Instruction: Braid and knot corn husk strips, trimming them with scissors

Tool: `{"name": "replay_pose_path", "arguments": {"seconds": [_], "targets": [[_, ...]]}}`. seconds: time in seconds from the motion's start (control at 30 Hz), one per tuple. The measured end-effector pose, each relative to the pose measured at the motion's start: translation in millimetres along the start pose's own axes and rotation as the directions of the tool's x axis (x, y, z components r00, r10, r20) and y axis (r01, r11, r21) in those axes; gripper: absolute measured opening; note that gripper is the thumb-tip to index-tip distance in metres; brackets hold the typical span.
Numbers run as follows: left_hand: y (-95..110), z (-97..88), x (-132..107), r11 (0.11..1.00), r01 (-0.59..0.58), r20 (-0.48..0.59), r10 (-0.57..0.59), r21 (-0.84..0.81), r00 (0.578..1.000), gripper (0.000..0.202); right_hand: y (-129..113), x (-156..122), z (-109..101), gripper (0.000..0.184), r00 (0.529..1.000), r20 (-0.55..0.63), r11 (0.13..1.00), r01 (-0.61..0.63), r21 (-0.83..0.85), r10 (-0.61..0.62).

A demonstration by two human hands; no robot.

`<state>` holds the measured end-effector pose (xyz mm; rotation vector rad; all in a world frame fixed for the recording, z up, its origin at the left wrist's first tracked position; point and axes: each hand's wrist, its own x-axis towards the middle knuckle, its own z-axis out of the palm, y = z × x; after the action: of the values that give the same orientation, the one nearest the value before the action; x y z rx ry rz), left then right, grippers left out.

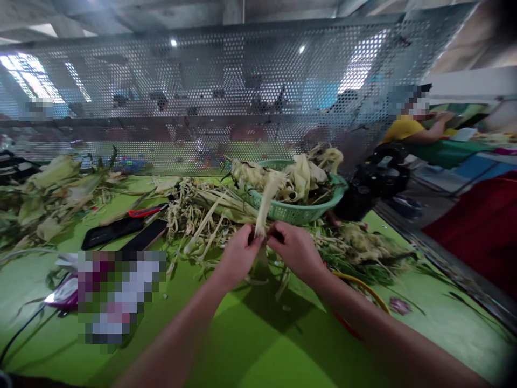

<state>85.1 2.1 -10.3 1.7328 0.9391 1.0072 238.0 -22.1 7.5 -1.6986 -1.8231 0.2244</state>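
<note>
Between my two hands a pale strip of dried corn husk (265,207) stands upright, its lower end pinched and its upper end fanned out. My left hand (239,252) is closed on the lower end from the left. From the right, my right hand (295,249) pinches the same spot, the fingertips nearly touching. Just behind rises a green plastic basket (301,214) heaped with husks. Thin, knotted-looking husk pieces (188,213) lie piled to the left of the basket.
Loose husks (60,196) cover the table's far left. Scissors with red handles (147,210), dark phones (143,240) and a purple device with a cable (64,293) lie left. A yellow ring (363,286) is under my right forearm. A perforated metal screen (194,102) stands behind; a person in yellow (404,129) sits right.
</note>
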Motion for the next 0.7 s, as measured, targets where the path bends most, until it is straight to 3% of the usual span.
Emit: {"name": "replay_pose_path", "arguments": {"seconds": [0.13, 0.23, 0.37, 0.43, 0.5, 0.57, 0.6, 0.63, 0.7], "targets": [[7.9, -8.4, 1.8, 0.973, 0.093, -0.005, -0.096, -0.212, 0.995, 0.016, 12.8, 6.9, -6.4, 0.010, 0.997, -0.067, 0.999, -0.037, 0.035, 0.040], [3.7, -22.0, 9.6, 0.930, 0.111, -0.138, -0.168, -0.351, 0.976, 0.020, 21.2, 12.7, -20.2, 0.013, 0.983, -0.183, 0.999, -0.021, 0.024, 0.025], [-7.8, -43.2, 20.4, 0.855, 0.056, -0.316, -0.250, -0.516, 0.915, 0.027, 36.8, 21.9, -50.3, 0.014, 0.932, -0.338, 0.992, -0.118, 0.052, 0.129], [-13.3, -51.9, 24.5, 0.815, 0.041, -0.374, -0.310, -0.579, 0.874, 0.030, 46.5, 26.4, -66.9, 0.015, 0.886, -0.405, 0.973, -0.186, 0.137, 0.227], [-17.7, -58.2, 27.4, 0.780, 0.022, -0.416, -0.358, -0.626, 0.836, 0.033, 54.8, 29.2, -81.3, 0.013, 0.809, -0.486, 0.939, -0.232, 0.254, 0.331], [-20.4, -61.5, 28.9, 0.766, 0.004, -0.444, -0.376, -0.643, 0.813, 0.035, 59.4, 29.3, -90.9, 0.011, 0.738, -0.555, 0.911, -0.204, 0.358, 0.384], [-20.9, -61.9, 29.0, 0.767, 0.000, -0.448, -0.374, -0.641, 0.812, 0.035, 60.0, 28.3, -93.2, 0.011, 0.727, -0.564, 0.900, -0.177, 0.398, 0.392], [-20.9, -61.7, 28.7, 0.773, 0.000, -0.444, -0.365, -0.635, 0.818, 0.036, 59.7, 26.7, -93.8, 0.011, 0.740, -0.549, 0.891, -0.149, 0.429, 0.388], [-19.7, -59.4, 27.2, 0.785, 0.018, -0.420, -0.351, -0.619, 0.837, 0.038, 56.7, 22.9, -89.9, 0.012, 0.831, -0.437, 0.879, -0.121, 0.462, 0.344]]}}
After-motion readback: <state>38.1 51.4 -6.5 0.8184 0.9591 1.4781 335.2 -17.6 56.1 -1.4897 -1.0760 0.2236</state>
